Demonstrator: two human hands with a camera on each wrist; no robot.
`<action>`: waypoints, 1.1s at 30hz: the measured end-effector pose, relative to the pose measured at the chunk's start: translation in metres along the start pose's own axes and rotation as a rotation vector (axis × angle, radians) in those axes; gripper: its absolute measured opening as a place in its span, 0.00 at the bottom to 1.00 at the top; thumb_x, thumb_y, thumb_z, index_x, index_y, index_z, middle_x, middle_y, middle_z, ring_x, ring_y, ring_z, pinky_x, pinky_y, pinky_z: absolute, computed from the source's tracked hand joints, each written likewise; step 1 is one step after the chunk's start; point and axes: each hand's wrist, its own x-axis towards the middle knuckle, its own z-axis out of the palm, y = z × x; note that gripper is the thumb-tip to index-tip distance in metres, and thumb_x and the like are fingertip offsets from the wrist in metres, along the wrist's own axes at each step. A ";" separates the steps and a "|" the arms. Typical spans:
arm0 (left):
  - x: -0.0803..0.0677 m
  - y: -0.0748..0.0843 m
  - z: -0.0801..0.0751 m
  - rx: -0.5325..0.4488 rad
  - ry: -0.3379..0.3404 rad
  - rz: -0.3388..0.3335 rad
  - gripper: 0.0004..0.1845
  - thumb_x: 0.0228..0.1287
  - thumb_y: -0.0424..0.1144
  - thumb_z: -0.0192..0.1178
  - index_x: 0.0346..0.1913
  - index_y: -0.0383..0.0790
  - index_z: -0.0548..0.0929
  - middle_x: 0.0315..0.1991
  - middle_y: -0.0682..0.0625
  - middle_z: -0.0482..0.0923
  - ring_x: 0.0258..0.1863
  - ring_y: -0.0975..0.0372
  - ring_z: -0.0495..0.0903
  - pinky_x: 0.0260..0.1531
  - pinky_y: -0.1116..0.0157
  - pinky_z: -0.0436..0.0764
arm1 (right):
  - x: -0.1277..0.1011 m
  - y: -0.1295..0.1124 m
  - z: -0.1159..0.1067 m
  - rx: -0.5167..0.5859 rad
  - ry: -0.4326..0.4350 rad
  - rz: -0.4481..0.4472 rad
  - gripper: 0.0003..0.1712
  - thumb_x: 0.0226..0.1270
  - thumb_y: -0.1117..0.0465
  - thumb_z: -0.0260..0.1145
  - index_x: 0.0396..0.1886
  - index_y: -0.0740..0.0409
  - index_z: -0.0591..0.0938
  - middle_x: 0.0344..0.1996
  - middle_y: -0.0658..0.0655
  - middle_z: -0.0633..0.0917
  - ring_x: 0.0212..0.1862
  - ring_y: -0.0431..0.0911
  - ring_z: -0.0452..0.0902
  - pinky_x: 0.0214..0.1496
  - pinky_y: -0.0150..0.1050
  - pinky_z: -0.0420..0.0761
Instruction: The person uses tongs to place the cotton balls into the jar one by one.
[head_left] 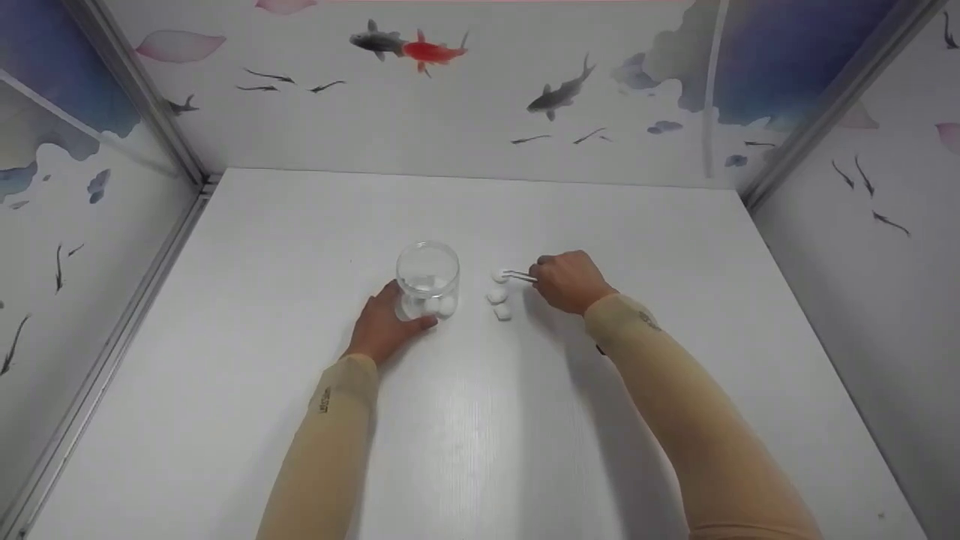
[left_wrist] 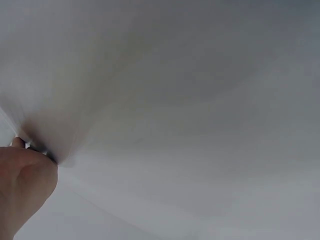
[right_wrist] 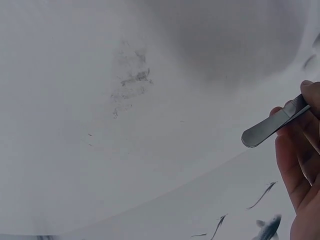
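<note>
We had our left hand (head_left: 384, 324) wrapped around the base of the clear, round glass beaker (head_left: 427, 279), fingers curled to its lower wall so it stood upright and steady on the white table (head_left: 465, 420). Two or three small white cotton balls (head_left: 441, 304) already sat at the bottom of it. Our right hand (head_left: 568, 281) pinched the thin metal tweezers (head_left: 519, 276), whose tips reached left to the farthest of the three loose white cotton balls (head_left: 499, 275); the other two (head_left: 499, 303) lay just beside it, nearer to us, touching or nearly so.

To do this pick well, we judged that the tips should straddle the ball across its middle and close gently, firm enough to lift the fluff without tearing a wisp loose. The tips seemed to be at the ball, but whether they were closed on it we could not tell from the head view. The right wrist view showed only the blunt rear end of the tweezers (right_wrist: 272, 125) between our fingers (right_wrist: 295, 165).

The ball at the tips lay just to the right of the beaker, near its rim line and apart from the glass. The left hand's hold looked worth keeping, since a knock from the tweezers could tip so light a vessel.
</note>
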 end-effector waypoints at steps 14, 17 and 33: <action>0.003 -0.004 0.002 0.007 0.011 -0.007 0.53 0.54 0.59 0.73 0.78 0.44 0.59 0.74 0.48 0.62 0.75 0.55 0.56 0.77 0.57 0.39 | 0.007 -0.007 0.002 -0.013 -0.099 0.028 0.07 0.69 0.61 0.68 0.41 0.57 0.89 0.32 0.56 0.87 0.29 0.47 0.82 0.34 0.42 0.87; 0.003 -0.004 0.002 0.009 0.010 -0.003 0.53 0.54 0.59 0.73 0.77 0.45 0.60 0.74 0.49 0.63 0.75 0.55 0.56 0.77 0.57 0.39 | 0.006 -0.008 0.004 -0.004 -0.099 0.037 0.06 0.69 0.62 0.68 0.40 0.57 0.90 0.31 0.55 0.87 0.28 0.47 0.82 0.33 0.42 0.86; 0.004 -0.004 0.003 0.032 0.012 0.015 0.52 0.55 0.59 0.73 0.77 0.45 0.60 0.74 0.49 0.63 0.75 0.55 0.57 0.77 0.57 0.41 | 0.000 -0.001 0.007 0.002 0.012 0.032 0.06 0.66 0.64 0.66 0.29 0.58 0.86 0.22 0.53 0.82 0.18 0.44 0.71 0.18 0.42 0.79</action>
